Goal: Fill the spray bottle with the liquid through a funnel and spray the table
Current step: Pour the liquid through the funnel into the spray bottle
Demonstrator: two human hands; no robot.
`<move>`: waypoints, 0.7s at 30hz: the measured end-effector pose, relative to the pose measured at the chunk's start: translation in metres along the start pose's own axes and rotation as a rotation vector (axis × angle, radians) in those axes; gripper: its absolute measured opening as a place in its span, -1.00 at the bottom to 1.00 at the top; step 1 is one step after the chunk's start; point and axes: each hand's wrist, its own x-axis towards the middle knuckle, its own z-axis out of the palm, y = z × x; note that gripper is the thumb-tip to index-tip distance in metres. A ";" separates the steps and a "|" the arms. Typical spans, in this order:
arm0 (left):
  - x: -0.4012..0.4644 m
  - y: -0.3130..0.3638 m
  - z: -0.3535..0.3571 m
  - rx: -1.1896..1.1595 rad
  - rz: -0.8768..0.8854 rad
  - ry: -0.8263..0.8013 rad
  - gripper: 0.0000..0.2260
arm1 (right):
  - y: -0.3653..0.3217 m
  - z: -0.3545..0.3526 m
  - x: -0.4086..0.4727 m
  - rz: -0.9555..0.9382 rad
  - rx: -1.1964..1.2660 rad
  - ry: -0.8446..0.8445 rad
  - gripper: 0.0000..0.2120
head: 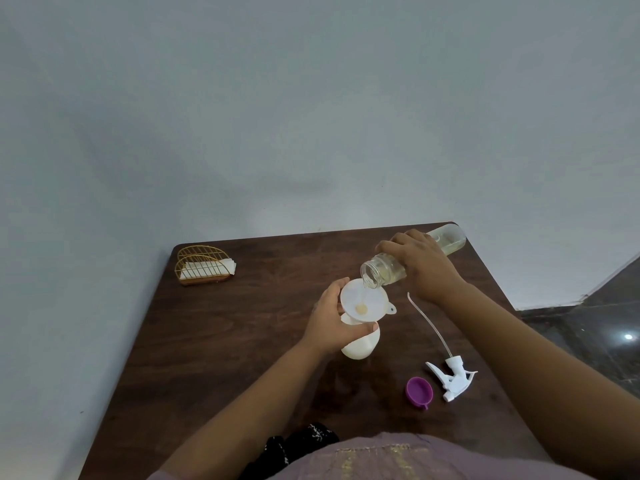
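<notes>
Dark wooden table [214, 341]: left hand [329, 323] gripping spray bottle [360, 346] under funnel [360, 303], right hand [420, 265] gripping tilted liquid bottle [384, 270].

I see soft, dim, even light; faint shadows on wall [311, 98]. Bright glare spot on floor [628, 337] at right. Table [214, 341] edges bow from wide-angle lens. Slight overall softness.

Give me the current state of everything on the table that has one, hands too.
Clear bottle: uncapped, tipped, pouring.
Funnel: seated in spray bottle, liquid pooled at its throat.
Spray bottle: headless, upright.
Trigger head: off, lying on table.
Purple cap: off, lying on table.
Left hand: gripping spray bottle.
Right hand: gripping clear bottle.
</notes>
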 end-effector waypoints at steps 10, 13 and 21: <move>0.000 -0.002 -0.001 -0.005 -0.001 0.001 -0.14 | 0.002 0.000 0.000 0.000 0.000 0.009 -0.59; 0.001 -0.002 -0.001 0.000 0.001 -0.003 -0.13 | 0.002 0.000 0.000 0.003 -0.007 -0.001 -0.60; 0.001 -0.003 0.000 0.018 0.011 0.002 -0.15 | 0.001 0.000 0.001 -0.001 -0.013 0.010 -0.60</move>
